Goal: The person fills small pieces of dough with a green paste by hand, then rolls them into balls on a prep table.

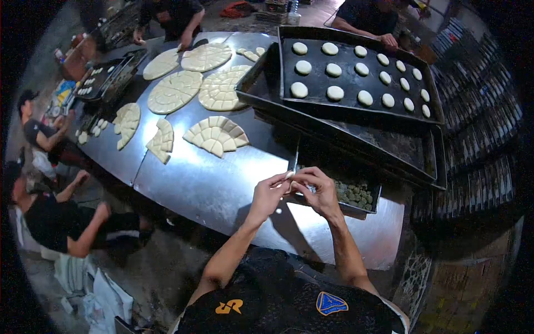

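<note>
My left hand (270,195) and my right hand (317,192) meet over the metal table's front part, fingers pinched together around a small pale piece of dough (290,175). Most of that piece is hidden by my fingers. Just behind and right of my right hand, a dark tray (378,195) holds greenish-brown lumps of filling (356,195). Beyond my hands lies a fan-shaped dough sheet (217,135) cut into pieces. At the back right, a black tray (347,53) carries rows of round white dough pieces (334,70).
The tray of rounds rests on another large dark tray (406,153). More cut dough sheets (175,92) cover the steel table (189,195). Co-workers (47,214) sit at the left, others (172,16) stand across the table. Stacked trays (473,111) fill the right side.
</note>
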`<state>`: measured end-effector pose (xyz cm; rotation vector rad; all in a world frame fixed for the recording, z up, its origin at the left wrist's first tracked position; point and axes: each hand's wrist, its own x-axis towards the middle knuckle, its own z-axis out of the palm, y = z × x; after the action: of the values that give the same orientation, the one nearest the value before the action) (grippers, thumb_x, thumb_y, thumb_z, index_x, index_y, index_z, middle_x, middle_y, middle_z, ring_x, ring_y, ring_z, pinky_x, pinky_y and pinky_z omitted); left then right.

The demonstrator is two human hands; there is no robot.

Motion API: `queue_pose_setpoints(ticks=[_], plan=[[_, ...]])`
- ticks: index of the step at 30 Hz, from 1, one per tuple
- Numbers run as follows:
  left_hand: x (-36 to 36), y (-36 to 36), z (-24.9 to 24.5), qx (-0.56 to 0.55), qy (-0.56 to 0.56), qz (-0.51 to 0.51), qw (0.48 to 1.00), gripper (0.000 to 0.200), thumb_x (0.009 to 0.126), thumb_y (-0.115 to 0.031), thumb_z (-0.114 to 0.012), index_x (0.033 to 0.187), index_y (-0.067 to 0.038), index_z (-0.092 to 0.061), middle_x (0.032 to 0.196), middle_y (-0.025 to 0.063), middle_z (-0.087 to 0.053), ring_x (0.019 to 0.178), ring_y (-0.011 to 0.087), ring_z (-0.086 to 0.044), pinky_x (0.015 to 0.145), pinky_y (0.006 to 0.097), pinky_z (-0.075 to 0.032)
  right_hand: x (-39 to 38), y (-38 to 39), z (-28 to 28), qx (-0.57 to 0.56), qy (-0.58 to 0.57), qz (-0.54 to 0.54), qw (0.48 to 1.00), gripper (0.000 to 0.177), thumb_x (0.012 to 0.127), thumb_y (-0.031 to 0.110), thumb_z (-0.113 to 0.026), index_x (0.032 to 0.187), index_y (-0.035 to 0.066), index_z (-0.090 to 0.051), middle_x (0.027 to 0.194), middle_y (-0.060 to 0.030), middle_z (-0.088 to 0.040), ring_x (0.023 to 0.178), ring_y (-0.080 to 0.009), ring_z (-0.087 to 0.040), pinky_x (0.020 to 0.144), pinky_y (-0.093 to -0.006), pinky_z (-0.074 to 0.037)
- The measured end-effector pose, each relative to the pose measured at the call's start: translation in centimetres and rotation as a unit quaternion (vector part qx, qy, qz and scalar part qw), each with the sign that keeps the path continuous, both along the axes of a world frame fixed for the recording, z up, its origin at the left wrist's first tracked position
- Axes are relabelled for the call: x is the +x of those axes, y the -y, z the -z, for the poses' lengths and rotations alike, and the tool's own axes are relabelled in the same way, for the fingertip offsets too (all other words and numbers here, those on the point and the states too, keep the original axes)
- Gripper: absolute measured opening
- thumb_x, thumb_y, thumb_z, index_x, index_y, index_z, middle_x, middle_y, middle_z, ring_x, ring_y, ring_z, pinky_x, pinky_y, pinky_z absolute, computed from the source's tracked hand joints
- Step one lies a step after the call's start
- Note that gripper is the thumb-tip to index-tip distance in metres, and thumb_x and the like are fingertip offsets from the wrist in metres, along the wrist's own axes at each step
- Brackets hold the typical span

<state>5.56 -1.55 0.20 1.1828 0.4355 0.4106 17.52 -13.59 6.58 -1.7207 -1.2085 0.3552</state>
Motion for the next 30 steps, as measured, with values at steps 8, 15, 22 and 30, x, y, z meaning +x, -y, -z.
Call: queue_pose_setpoints(ticks=[8, 15, 22, 30], plan=[[-6.1, -0.8, -0.4, 0.007, -0.037, 0.053, 0.998, 0.047, 0.097, -0.011, -0.051, 0.142, -0.004, -0.038, 0.124, 0.0106, -0.058, 0.103, 0.0155, -0.058, 0.085, 0.0282, -0.05, -3.7, -1.6, 0.8, 0.001, -0.007, 0.016, 1.0, 0.026, 0.075, 0.004, -0.074, 0.101, 0.007, -0.072, 0.097, -0.0113, -0.066, 0.091, -0.0229, -0.063, 0.075, -0.0308, -0.052], [-12.8, 1.2, 1.9, -0.033, 0.028, -0.117, 0.992, 0.05, 0.093, -0.029, -0.06, 0.133, -0.003, -0.046, 0.121, 0.0078, -0.055, 0.115, 0.014, -0.05, 0.1, 0.0296, -0.042, -9.9, -4.8, 0.5, -0.017, -0.038, -0.179, 0.983, 0.027, 0.076, 0.003, -0.074, 0.103, 0.005, -0.071, 0.099, -0.0135, -0.062, 0.092, -0.0261, -0.063, 0.081, -0.0327, -0.05], [-21.4, 4.9, -0.3, -0.193, 0.116, -0.403, 0.887, 0.037, 0.095, -0.034, -0.056, 0.123, -0.01, -0.054, 0.106, -0.0004, -0.056, 0.102, 0.0088, -0.053, 0.083, 0.0229, -0.046, -17.5, -8.8, 2.2, 0.042, -0.098, -0.4, 0.91, 0.022, 0.075, 0.002, -0.072, 0.096, -0.003, -0.066, 0.097, -0.0142, -0.06, 0.083, -0.0227, -0.059, 0.077, -0.032, -0.049], [-24.5, 7.8, -1.5, -0.024, 0.086, -0.469, 0.879, 0.025, 0.097, -0.027, -0.055, 0.114, -0.01, -0.054, 0.101, -0.0033, -0.054, 0.091, 0.0054, -0.05, 0.074, 0.0211, -0.043, -21.4, -8.1, 3.1, 0.045, -0.138, -0.449, 0.882, 0.006, 0.077, 0.0, -0.066, 0.083, 0.0, -0.066, 0.08, -0.0114, -0.061, 0.076, -0.0224, -0.058, 0.07, -0.0304, -0.046]])
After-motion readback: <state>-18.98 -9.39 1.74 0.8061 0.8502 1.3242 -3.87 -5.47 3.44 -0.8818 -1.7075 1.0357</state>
